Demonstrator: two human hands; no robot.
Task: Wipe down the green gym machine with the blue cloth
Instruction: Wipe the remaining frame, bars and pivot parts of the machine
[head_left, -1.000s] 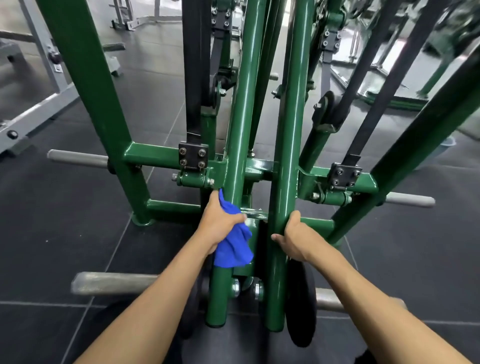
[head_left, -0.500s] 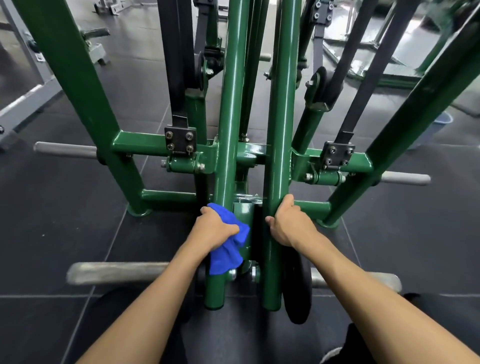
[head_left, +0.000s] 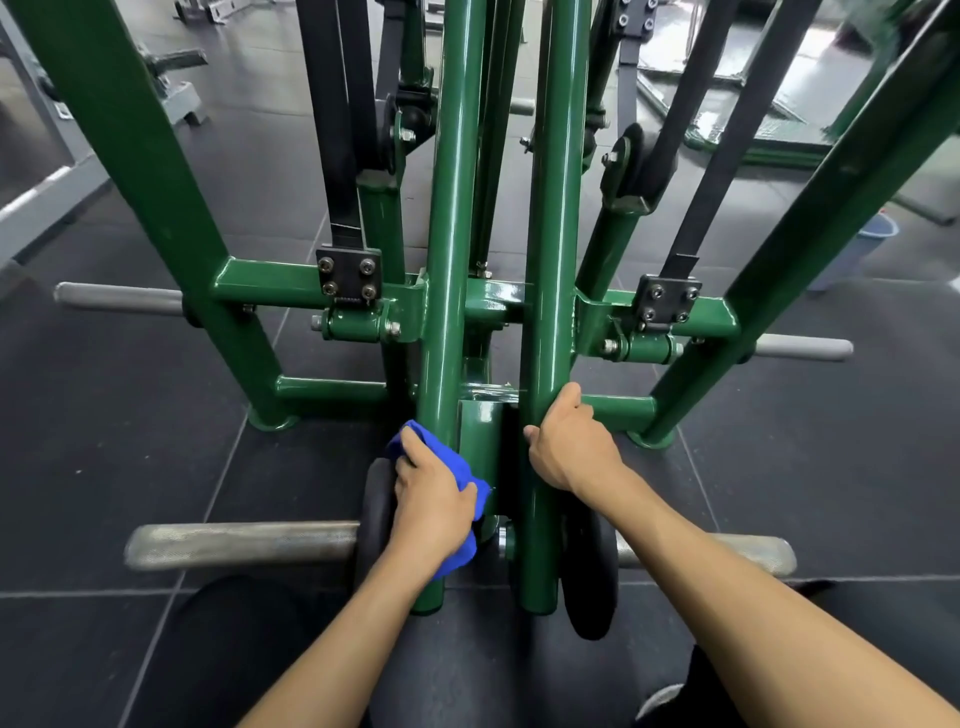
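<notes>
The blue cloth (head_left: 460, 467), gripped in the curled fingers of the left hand (head_left: 431, 501) low on the left upright (head_left: 449, 260) of the green gym machine (head_left: 130, 156), is best wrapped round the tube and drawn firmly along it (the right hand (head_left: 569, 449), fingers closed round the right upright (head_left: 550, 260), serves as a brace).

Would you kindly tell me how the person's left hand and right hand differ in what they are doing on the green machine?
The left hand wraps a blue cloth against the left green tube, while the right hand holds the right green tube bare, with no cloth. The left hand sits lower on its tube than the right hand does on its own. Both have a curled grip round an upright tube.
</notes>
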